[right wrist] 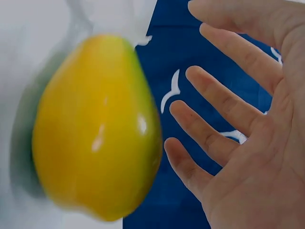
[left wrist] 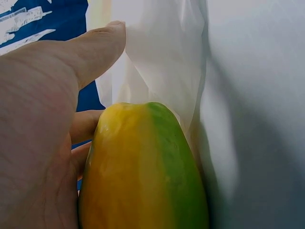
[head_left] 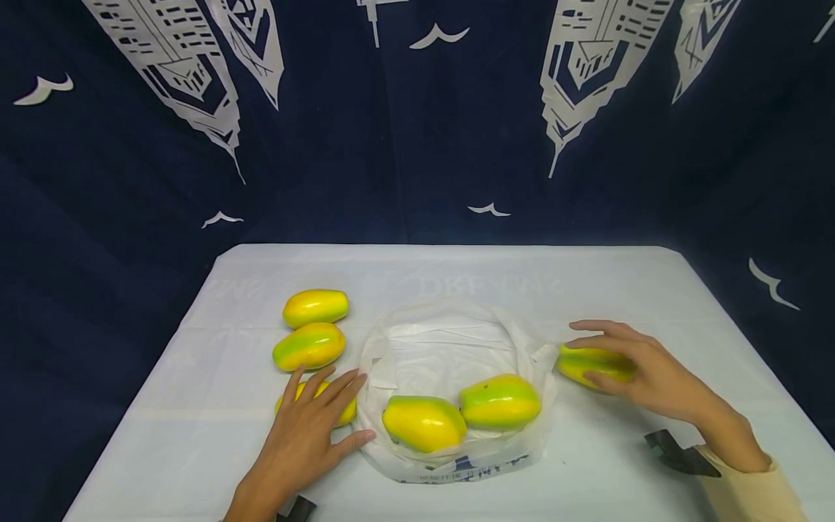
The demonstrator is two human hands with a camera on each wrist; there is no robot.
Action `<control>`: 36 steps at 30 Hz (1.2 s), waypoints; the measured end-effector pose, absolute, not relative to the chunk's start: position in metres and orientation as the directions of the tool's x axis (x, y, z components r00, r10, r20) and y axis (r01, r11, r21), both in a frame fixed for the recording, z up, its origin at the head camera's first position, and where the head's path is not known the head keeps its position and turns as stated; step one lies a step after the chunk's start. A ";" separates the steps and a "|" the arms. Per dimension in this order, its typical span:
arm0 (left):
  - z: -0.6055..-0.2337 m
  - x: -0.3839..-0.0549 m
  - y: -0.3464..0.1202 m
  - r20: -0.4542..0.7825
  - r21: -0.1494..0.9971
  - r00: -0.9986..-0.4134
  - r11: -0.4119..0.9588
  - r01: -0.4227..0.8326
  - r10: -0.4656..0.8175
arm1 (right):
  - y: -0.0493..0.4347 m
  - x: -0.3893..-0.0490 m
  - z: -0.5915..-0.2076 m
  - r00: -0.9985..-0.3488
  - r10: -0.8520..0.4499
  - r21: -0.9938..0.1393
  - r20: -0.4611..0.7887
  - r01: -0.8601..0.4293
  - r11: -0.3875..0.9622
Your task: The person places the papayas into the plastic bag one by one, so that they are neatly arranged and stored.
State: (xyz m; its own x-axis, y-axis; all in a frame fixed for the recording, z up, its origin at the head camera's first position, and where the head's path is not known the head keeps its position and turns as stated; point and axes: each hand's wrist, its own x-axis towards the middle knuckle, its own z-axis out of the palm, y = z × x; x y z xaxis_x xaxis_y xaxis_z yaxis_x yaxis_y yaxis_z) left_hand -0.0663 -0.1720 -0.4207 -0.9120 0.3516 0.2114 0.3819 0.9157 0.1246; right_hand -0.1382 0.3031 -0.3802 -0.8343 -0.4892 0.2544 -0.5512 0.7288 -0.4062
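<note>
My left hand (head_left: 303, 435) is spread above a yellow-green papaya (head_left: 348, 413), partly hiding it in the head view. The left wrist view shows that papaya (left wrist: 143, 167) below the palm, with the thumb near the white bag. My right hand (head_left: 652, 370) hovers at another papaya (head_left: 590, 365) right of the bag. In the right wrist view its fingers are spread, with a gap between them and the papaya (right wrist: 97, 129). Between the hands lies an opened white plastic bag (head_left: 450, 475), with two papayas (head_left: 424, 424) (head_left: 500, 402) in its front part.
Two more papayas (head_left: 316, 308) (head_left: 309, 346) lie on the left, behind the left hand. A white cloth covers the table (head_left: 620, 283). Behind its far edge hangs a dark blue curtain (head_left: 404, 145) with white prints.
</note>
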 end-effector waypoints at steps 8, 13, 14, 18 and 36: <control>-0.421 -0.065 -0.171 0.197 0.133 -0.917 0.917 0.376 0.347 | 0.326 -0.142 -0.390 -0.859 -0.462 -0.513 0.222 -0.506 0.694; -0.421 -0.065 -0.171 0.199 0.131 -0.916 0.917 0.376 0.347 | 0.330 -0.142 -0.394 -0.864 -0.461 -0.528 0.204 -0.493 0.691; -0.421 -0.065 -0.171 0.202 0.129 -0.916 0.917 0.377 0.348 | 0.330 -0.141 -0.394 -0.867 -0.458 -0.530 0.196 -0.486 0.695; -0.420 -0.065 -0.172 0.209 0.129 -0.913 0.915 0.382 0.351 | 0.328 -0.140 -0.397 -0.875 -0.451 -0.544 0.174 -0.467 0.697; -0.419 -0.065 -0.172 0.223 0.139 -0.907 0.909 0.394 0.359 | 0.331 -0.148 -0.404 -0.852 -0.477 -0.488 0.216 -0.518 0.702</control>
State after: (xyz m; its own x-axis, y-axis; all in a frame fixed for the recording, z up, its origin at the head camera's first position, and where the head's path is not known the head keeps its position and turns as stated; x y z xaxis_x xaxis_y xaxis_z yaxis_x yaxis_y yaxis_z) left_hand -0.0650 -0.1719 -0.4192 -0.9065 0.3585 0.2229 0.3936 0.9087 0.1391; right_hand -0.1477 0.3310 -0.4044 -0.8517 -0.4773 0.2165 -0.5178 0.7023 -0.4885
